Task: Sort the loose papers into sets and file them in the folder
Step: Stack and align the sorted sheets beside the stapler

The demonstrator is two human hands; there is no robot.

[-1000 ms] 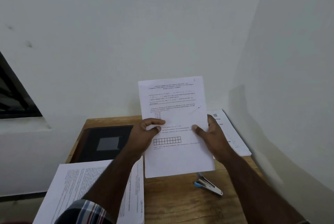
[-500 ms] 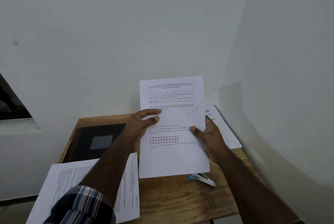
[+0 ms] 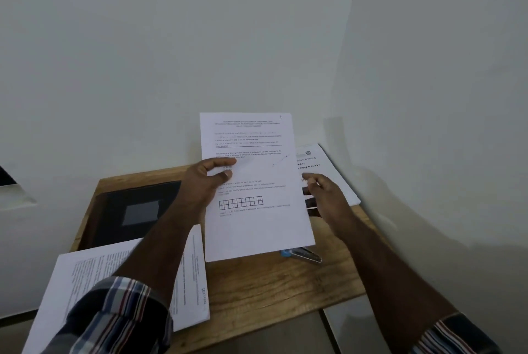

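Here, the left hand (image 3: 204, 182) pinches a printed sheet (image 3: 254, 182) upright above the wooden worktop (image 3: 257, 282). The right hand (image 3: 325, 196), fingers relaxed and apart, hovers just beside the sheet's edge, over a paper stack (image 3: 334, 170). A black folder (image 3: 134, 208) lies beyond the left hand; a stapler (image 3: 303, 255) sits below the sheet.
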